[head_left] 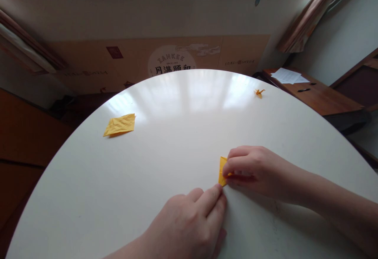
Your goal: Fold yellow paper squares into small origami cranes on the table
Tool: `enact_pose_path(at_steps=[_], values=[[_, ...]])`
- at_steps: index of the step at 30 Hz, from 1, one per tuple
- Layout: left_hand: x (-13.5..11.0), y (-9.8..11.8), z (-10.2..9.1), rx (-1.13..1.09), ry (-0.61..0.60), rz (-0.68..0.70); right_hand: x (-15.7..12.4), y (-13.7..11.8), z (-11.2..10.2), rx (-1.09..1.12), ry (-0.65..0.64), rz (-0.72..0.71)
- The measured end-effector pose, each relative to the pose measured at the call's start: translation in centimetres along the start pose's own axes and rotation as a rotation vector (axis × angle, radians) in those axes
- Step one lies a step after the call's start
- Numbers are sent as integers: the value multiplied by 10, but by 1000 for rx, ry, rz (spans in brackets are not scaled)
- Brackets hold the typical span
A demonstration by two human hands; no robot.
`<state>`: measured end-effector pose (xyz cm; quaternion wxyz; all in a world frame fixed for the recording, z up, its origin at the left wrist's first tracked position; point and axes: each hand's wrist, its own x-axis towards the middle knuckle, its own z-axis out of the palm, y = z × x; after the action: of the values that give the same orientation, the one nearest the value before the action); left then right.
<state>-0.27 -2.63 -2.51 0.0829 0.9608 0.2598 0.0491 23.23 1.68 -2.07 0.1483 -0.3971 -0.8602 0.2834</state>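
Observation:
A small folded piece of yellow origami paper (222,169) lies on the white round table (177,148), partly hidden by fingers. Its upper edge shows a slanting fold. My right hand (256,168) comes in from the right, fingers curled and closed on the paper's right side. From below, my left hand (191,219) reaches up with its fingers pressed together, and the fingertips hold the paper's lower corner against the table. The thumb of my left hand is mostly hidden.
A creased yellow paper sheet (120,125) lies at the table's left. Near the far right edge stands a small orange-yellow folded paper crane (259,93). Beyond the table, a brown wooden desk (333,97) holds white papers (289,75) and a dark pen (303,90).

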Motion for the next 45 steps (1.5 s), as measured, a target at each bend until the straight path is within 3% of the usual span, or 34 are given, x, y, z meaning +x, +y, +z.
enact_pose_path(at_steps=[15, 22, 37, 45], values=[[-1, -2, -1, 25, -7, 0, 0, 3, 2, -10, 15, -51], [-2, -19, 13, 72, 209, 86, 2, 2, 2, -65, 21, -80], [2, -15, -4, -118, 57, -21, 1, -4, 2, -75, 36, 42], [2, -13, -5, -98, 50, -44, 1, -5, 3, -55, 41, 40]])
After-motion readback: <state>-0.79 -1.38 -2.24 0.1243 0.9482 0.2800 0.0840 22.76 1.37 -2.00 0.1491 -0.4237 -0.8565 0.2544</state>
